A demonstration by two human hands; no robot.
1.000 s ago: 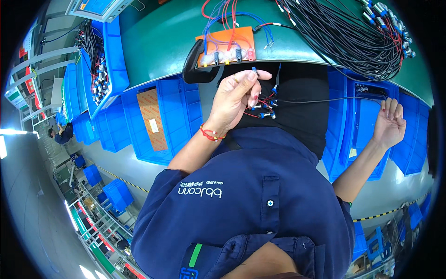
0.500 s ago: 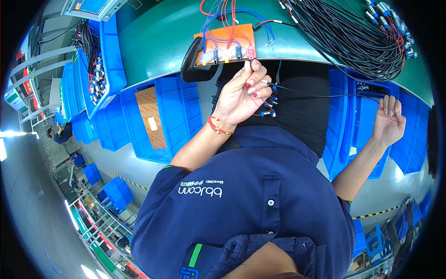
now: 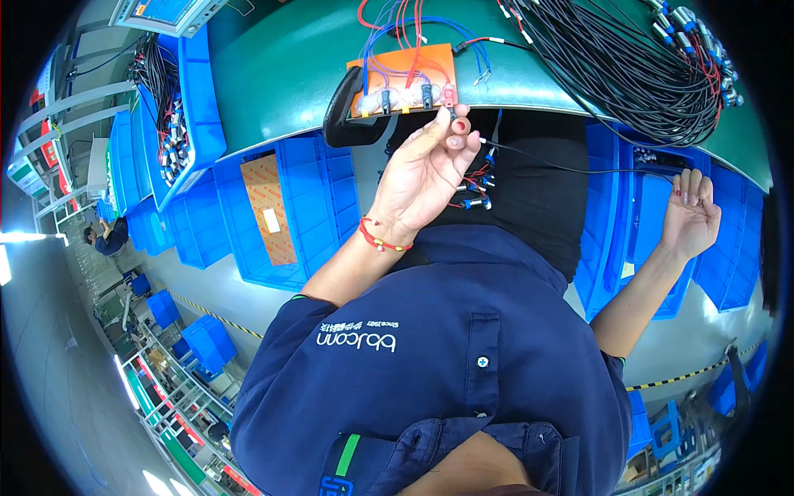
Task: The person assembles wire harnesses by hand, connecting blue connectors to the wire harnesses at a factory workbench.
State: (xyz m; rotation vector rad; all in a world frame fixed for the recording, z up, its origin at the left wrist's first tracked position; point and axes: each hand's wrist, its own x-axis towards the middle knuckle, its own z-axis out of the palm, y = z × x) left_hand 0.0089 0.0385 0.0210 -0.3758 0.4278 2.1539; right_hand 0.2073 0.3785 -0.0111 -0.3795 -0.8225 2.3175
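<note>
My left hand [image 3: 426, 169] is closed in a pinch at the bench edge, its thumb and forefinger just below a red connector [image 3: 449, 96] on an orange board [image 3: 393, 76]. A thin black cable [image 3: 562, 169] runs from its fingers to my right hand [image 3: 691, 217]. The cable's end near the left fingers is partly hidden. Off to the right, the right hand's fingers are curled over the cable. Two dark connectors [image 3: 427, 97] sit beside the red one, set in clear, glue-like lumps, with red and blue wires [image 3: 404, 41] rising behind them.
A black clamp-like piece [image 3: 341, 116] stands at the board's left. A large bundle of black cables [image 3: 612, 70] with metal ends lies on the green bench [image 3: 281, 74]. Blue bins [image 3: 318, 207] stand below the bench edge. Several blue-and-metal connectors [image 3: 477, 201] lie over my lap.
My left hand has shifted slightly and turned, its fingers regripping just below the red connector. My right hand has barely moved.
</note>
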